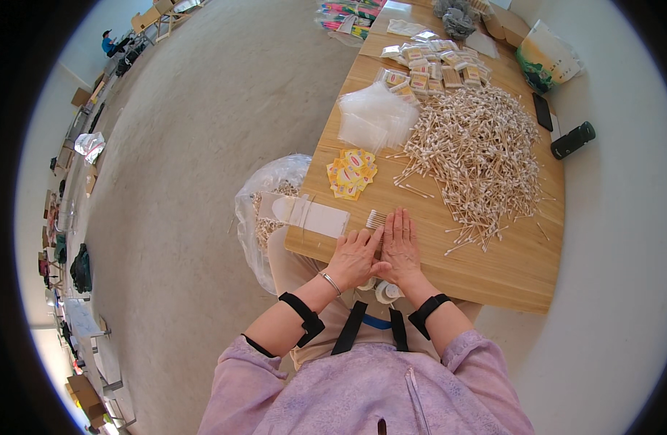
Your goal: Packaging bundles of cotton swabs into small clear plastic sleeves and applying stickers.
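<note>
Swab row (375,218), sticks pointing away — just past left hand (353,257), fingers bent; right hand (401,252) alongside, fingers straight, together — we can't tell grip.

The red print on the yellow cards (351,174) and on the clear packets (451,77) is too small to read.

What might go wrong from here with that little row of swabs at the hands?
The row of swabs by the left hand and right hand shows no wrapping, so uneven pressure could skew it. The yellow cards lie heaped near the left edge of the table; a sleeve or arm might scatter them. Stray swabs beside the big pile could roll out of place if bumped.
</note>
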Demonstrator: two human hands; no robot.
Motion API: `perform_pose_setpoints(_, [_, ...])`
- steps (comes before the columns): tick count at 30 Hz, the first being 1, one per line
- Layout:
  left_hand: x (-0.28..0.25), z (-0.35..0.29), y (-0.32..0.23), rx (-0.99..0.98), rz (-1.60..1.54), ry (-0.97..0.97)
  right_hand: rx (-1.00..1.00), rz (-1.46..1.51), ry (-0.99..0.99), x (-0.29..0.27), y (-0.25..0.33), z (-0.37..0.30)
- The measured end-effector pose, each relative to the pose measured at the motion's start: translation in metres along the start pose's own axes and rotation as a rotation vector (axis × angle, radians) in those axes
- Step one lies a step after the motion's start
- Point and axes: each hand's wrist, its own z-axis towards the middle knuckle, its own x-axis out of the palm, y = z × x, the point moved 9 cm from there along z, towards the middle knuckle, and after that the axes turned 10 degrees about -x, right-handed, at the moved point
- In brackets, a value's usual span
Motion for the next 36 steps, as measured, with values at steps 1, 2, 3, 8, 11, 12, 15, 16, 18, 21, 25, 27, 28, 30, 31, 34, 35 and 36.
perform_pose_setpoints(1, [0.0,0.0,0.0,0.004,0.005,-0.002,-0.001,-0.001,-0.001,-0.001,0.001,0.0])
perform_pose_setpoints(2, [-0.001,0.0,0.001,0.004,0.006,-0.003,0.002,0.029,0.004,-0.002,0.001,0.0])
perform_pose_setpoints(3, [0.0,0.0,0.001,0.001,0.008,0.012,0.005,0.056,0.009,-0.003,0.001,-0.001])
perform_pose_setpoints(8, [-0.002,0.003,-0.001,-0.01,0.016,0.031,0.009,0.039,0.001,0.0,0.0,0.0])
perform_pose_setpoints(11, [-0.002,0.006,-0.001,-0.052,0.026,0.016,0.016,0.049,0.002,0.001,0.0,0.0])
perform_pose_setpoints(12, [-0.001,0.007,0.0,-0.061,0.044,0.017,0.015,0.049,-0.014,-0.001,0.001,0.0])
perform_pose_setpoints(15, [-0.001,0.008,0.001,-0.052,0.052,-0.018,0.016,0.093,-0.026,-0.003,0.0,0.0])
perform_pose_setpoints(16, [-0.004,0.008,-0.001,-0.034,0.043,-0.053,0.016,0.092,-0.026,-0.003,0.0,0.0])
perform_pose_setpoints(18, [-0.003,0.008,-0.001,-0.045,0.037,-0.007,0.029,0.078,0.01,0.0,-0.001,0.0])
perform_pose_setpoints(21, [-0.004,0.01,-0.002,-0.063,0.019,0.035,0.033,0.075,-0.004,-0.001,0.0,0.0])
perform_pose_setpoints(25, [-0.001,0.015,0.001,-0.097,0.024,0.053,0.039,0.058,-0.014,0.002,-0.001,0.0])
perform_pose_setpoints(27, [0.0,0.016,0.001,-0.1,0.024,0.055,0.038,0.077,-0.042,0.0,0.0,0.0])
perform_pose_setpoints(28, [0.0,0.016,0.002,-0.104,0.024,0.057,0.037,0.078,-0.043,-0.001,0.0,0.0])
perform_pose_setpoints(30, [0.0,0.016,0.002,-0.105,0.016,0.054,0.036,0.131,-0.035,-0.001,0.0,0.0])
perform_pose_setpoints(31, [0.0,0.016,0.002,-0.107,0.007,0.052,0.036,0.13,-0.036,-0.001,0.0,0.0])
perform_pose_setpoints(34, [0.005,0.02,0.003,-0.124,0.01,0.085,0.04,0.11,-0.026,0.003,-0.001,-0.001])
perform_pose_setpoints(35, [0.005,0.021,0.003,-0.122,0.01,0.084,0.037,0.038,-0.048,0.003,-0.002,-0.001])
perform_pose_setpoints(36, [0.005,0.021,0.003,-0.125,0.004,0.072,0.031,-0.031,-0.07,-0.002,0.0,0.0])
